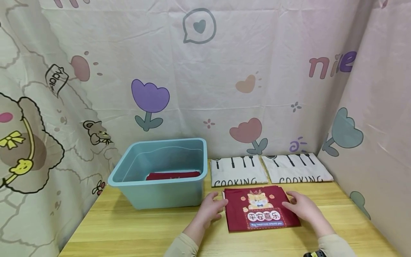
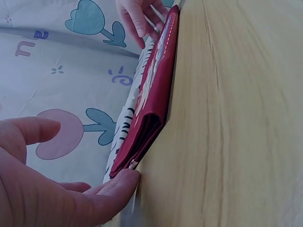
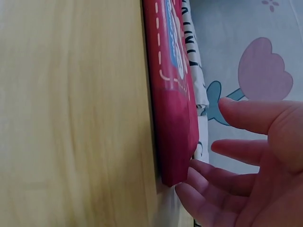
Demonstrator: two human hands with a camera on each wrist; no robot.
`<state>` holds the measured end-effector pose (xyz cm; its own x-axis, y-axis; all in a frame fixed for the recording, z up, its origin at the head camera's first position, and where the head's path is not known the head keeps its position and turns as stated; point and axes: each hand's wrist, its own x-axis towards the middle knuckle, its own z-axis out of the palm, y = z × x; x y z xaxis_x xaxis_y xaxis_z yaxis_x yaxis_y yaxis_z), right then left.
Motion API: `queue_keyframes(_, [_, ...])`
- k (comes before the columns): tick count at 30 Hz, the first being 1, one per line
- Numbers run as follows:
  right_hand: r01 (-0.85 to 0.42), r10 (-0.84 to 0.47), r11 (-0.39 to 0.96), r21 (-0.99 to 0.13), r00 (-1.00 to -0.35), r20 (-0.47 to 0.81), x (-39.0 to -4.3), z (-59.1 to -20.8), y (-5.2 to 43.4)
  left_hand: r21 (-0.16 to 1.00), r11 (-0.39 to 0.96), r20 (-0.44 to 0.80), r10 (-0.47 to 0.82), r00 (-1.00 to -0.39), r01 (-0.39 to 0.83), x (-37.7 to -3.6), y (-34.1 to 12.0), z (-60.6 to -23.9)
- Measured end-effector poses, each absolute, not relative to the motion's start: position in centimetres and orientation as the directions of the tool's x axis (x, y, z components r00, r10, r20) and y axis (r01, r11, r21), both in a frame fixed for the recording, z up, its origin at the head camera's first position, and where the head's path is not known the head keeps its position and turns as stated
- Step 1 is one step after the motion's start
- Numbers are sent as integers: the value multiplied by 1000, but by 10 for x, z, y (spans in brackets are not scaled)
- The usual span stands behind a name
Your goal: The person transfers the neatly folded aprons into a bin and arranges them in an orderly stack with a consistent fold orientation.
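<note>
A folded dark-red cloth [image 1: 236,210] with a cartoon animal and printed lettering lies flat on the wooden table. At its left edge is my left hand [image 1: 210,208], thumb raised apart from the fingers. In the left wrist view, the fingertips [image 2: 127,177] meet the lower corner of the folded layers. My right hand [image 1: 303,207] is at the opposite edge with its fingers spread. The right wrist view shows its lower fingers [image 3: 194,182] against the cloth's end, while the thumb stays clear. Neither hand is curled round the cloth.
A light-blue plastic bin [image 1: 170,194] stands to the left, with another red folded cloth [image 1: 173,175] inside. Behind the red cloth lie two folded white cloths, one at left [image 1: 237,173] and one at right [image 1: 297,169], printed with utensils. A patterned curtain [image 1: 199,71] hangs behind the table.
</note>
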<state>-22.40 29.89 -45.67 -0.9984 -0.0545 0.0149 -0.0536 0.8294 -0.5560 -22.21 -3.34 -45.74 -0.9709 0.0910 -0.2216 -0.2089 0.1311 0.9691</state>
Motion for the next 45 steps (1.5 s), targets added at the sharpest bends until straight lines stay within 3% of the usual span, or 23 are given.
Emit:
queue_keyframes(14, [130,28,647,-751,-989,-146,-228,-466,307,970,49,-242,105,-965,-238,-224,-31,-461])
queue_keyframes(28, [213,73,502,-838,-976,-204,-227,-466,307,970,25,-243,67,-968,-242,-227,-26,-467])
queue_keyframes(45, [216,50,399,-891,-976,-214,-232,-473,310,972,17,-236,82,-968,-236,-237,-20,-470])
